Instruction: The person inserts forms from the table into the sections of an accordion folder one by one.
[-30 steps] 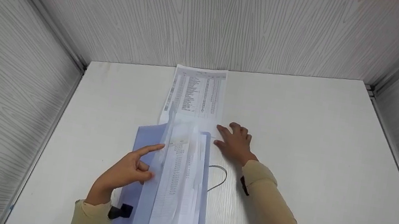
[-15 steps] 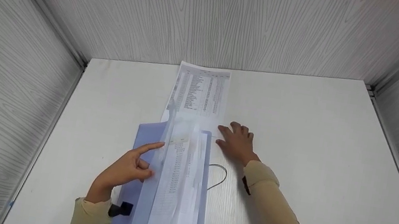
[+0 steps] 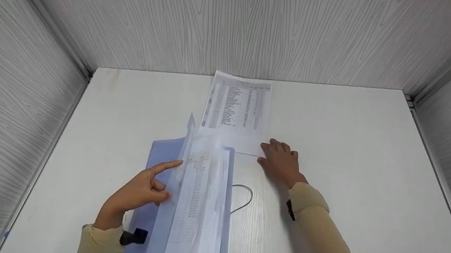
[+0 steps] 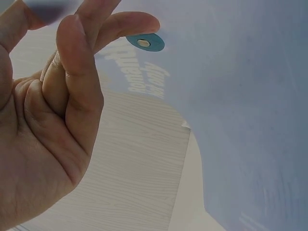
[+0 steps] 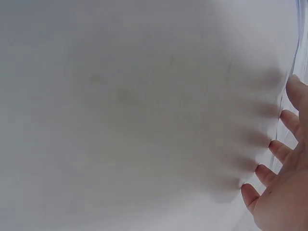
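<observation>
Head view: right hand [image 3: 280, 164] lies flat, released, fingertips at the loose sheet [image 3: 236, 112] on the worktop [image 3: 359, 166]; left hand [image 3: 139, 196] props the folder [image 3: 195, 205] flap. Slide gently, keeping the paper flat.

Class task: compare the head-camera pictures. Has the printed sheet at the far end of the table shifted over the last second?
Yes. The printed sheet has slid rightward, away from the blue folder, under the right hand. Its near end now clears the folder's corner.
</observation>
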Demonstrator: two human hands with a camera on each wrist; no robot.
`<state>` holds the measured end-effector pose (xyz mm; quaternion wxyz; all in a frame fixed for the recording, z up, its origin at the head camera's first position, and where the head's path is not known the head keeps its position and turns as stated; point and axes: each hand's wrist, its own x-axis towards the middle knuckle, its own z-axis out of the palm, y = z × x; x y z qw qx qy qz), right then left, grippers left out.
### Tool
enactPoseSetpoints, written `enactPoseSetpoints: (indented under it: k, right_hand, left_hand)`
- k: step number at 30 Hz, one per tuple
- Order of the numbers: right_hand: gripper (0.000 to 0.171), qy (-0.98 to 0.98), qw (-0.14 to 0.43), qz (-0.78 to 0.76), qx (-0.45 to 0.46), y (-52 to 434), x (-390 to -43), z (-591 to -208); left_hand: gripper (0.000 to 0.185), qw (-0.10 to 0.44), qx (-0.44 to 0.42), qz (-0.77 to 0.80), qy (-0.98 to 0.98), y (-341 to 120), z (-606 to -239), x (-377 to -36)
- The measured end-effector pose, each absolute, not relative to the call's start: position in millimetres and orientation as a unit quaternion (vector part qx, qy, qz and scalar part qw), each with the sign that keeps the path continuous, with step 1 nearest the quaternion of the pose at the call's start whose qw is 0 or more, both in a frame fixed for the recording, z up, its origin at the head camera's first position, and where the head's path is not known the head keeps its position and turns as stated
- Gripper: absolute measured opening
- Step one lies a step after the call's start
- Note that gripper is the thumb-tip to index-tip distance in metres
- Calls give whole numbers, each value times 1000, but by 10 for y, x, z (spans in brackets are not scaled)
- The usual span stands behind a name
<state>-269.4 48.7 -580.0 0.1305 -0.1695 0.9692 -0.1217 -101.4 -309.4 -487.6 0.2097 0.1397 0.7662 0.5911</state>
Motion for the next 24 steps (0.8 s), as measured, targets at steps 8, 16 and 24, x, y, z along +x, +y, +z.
enactPoseSetpoints:
  k: [8, 16, 24]
  right_hand:
    - [56, 973, 127, -131, -144, 915, -2669, -5798]
    - [59, 969, 143, -141, -145, 1214, -2632, -5779]
    - [52, 960, 145, -164, -172, 1401, -2552, -5785]
  left_hand:
    - [75, 214, 138, 589, 767, -3094, -4866, -1013]
    - [75, 218, 142, 586, 767, -3085, -4858, -1031]
    - [75, 220, 138, 586, 768, -3075, -4857, -1017]
